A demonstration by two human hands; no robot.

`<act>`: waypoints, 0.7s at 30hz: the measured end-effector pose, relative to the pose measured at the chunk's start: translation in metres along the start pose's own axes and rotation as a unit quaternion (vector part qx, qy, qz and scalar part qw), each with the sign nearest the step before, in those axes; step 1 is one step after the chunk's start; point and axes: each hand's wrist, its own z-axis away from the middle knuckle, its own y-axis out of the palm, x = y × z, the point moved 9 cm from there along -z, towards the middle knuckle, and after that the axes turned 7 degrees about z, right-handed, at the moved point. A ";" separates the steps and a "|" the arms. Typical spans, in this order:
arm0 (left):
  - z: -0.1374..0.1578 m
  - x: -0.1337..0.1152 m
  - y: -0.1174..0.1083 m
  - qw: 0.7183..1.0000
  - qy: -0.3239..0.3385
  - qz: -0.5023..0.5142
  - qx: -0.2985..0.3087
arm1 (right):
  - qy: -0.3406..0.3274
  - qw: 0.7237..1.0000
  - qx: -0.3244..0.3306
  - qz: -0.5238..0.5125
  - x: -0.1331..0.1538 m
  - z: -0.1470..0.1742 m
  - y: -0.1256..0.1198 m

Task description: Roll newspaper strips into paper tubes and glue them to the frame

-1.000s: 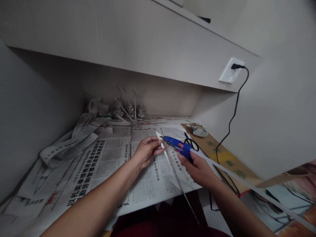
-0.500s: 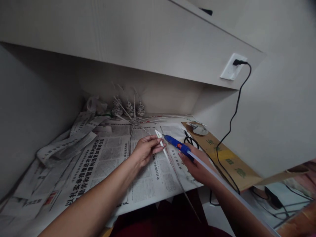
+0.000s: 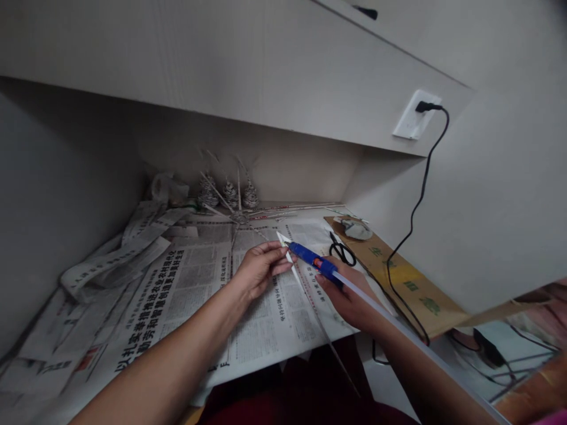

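Note:
Between the fingertips of my left hand (image 3: 266,265) is a thin rolled paper stick (image 3: 296,274), its flared white tip pointing up and away and its long tail running down past the table edge. My right hand (image 3: 348,295) is wrapped round a blue hot glue gun (image 3: 312,258), with a long pale glue stick (image 3: 381,310) sticking out of its back. The gun's nozzle is at the paper tip; whether it touches I cannot tell. Beyond my hands, a woven hub with radiating paper sticks (image 3: 240,218) lies on the newspaper.
Newspaper (image 3: 208,260) covers the table. Black scissors (image 3: 342,252) lie right, beside a cardboard piece (image 3: 398,271) bearing a crumpled grey item (image 3: 358,229). Paper strips (image 3: 133,251) pile left. Small woven pieces (image 3: 230,193) stand behind. A black cord (image 3: 419,206) hangs from the wall socket (image 3: 416,115).
The glue gun in my right hand has shifted slightly left, bringing its nozzle closer to the paper tip. My left hand keeps its pinch almost in place. The whole view has shifted slightly.

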 end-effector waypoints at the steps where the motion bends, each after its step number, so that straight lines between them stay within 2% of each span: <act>1: 0.000 0.000 -0.001 1.000 -0.001 0.000 -0.002 | 0.001 1.000 0.000 0.000 -0.002 0.000 0.000; 7: 0.000 0.000 -0.002 1.000 -0.001 -0.002 -0.006 | 0.023 0.999 -0.014 0.024 -0.009 0.003 -0.005; 15: 0.000 0.000 -0.001 1.000 -0.004 -0.007 -0.003 | 0.006 1.000 0.004 -0.017 0.002 0.001 0.000; 18: 0.000 0.001 -0.002 1.000 -0.009 -0.007 -0.007 | 0.020 1.000 -0.010 0.001 -0.012 0.003 -0.001; 21: 0.000 0.000 -0.004 1.000 -0.004 -0.009 -0.016 | 0.056 0.997 -0.052 0.010 -0.047 0.007 -0.003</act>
